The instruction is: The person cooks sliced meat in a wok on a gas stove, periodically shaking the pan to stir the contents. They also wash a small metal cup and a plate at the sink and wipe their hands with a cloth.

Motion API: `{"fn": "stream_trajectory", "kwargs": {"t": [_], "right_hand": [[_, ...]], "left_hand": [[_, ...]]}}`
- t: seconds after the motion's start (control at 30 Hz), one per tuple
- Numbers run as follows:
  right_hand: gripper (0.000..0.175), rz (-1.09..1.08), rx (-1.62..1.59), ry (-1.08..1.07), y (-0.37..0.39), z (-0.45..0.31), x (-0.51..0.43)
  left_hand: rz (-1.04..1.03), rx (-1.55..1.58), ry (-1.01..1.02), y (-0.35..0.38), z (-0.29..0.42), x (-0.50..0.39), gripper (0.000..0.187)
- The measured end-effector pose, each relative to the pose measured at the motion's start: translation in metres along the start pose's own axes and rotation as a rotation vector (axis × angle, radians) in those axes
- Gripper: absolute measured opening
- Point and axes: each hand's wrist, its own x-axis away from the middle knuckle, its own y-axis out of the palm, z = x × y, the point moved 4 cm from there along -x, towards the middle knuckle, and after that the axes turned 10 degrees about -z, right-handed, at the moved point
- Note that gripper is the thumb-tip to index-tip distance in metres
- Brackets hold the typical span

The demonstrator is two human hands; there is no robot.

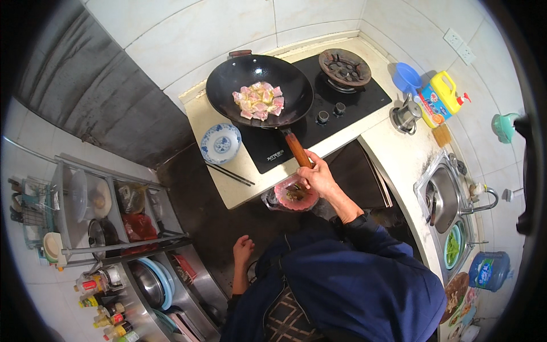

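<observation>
My right hand grips the wooden handle of a black wok, which sits over the left side of the cooktop. Chunks of pale pink raw-looking meat or fish lie in the wok's middle, with a yellowish coating or liquid around them. My left hand hangs low at my side with loosely bent fingers and nothing in it. Left of the wok is a blue-and-white patterned bowl with no food in it. Dark chopsticks lie side by side near the counter's edge.
The black cooktop has a second burner at right. Nearby stand a steel pot, a blue dipper and a yellow detergent jug. A sink is at right, a shelf rack at left. Below the counter sits a pink container holding scraps.
</observation>
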Motion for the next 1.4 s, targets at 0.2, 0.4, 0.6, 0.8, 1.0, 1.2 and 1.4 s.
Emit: {"fn": "stream_trajectory", "kwargs": {"t": [0.2, 0.4, 0.6, 0.8, 1.0, 1.2, 1.4], "right_hand": [[0.067, -0.010, -0.044, 0.010, 0.010, -0.009, 0.003], [0.067, 0.003, -0.118, 0.036, 0.011, -0.010, 0.005], [0.067, -0.014, -0.121, 0.044, 0.008, -0.004, -0.001], [0.067, -0.065, -0.040, 0.105, -0.004, -0.001, 0.000], [0.063, 0.035, 0.173, 0.097, -0.033, -0.003, 0.016], [0.057, 0.309, 0.156, 0.216, -0.097, 0.073, 0.065], [0.054, 0.197, 0.838, 0.552, -0.160, 0.204, 0.151]], "left_hand": [[-0.042, 0.011, 0.005, 0.007, -0.002, -0.012, 0.030], [-0.030, -0.021, 0.003, 0.007, 0.001, -0.015, 0.028], [-0.055, -0.020, 0.008, 0.008, 0.010, -0.018, 0.029], [-0.080, -0.030, 0.025, 0.010, 0.008, -0.019, 0.030], [-0.056, 0.002, 0.004, 0.001, -0.014, -0.009, 0.030], [-0.041, 0.012, -0.070, -0.009, -0.054, 0.016, 0.030], [-0.055, -0.012, -0.121, -0.023, -0.084, 0.038, 0.029]]}}
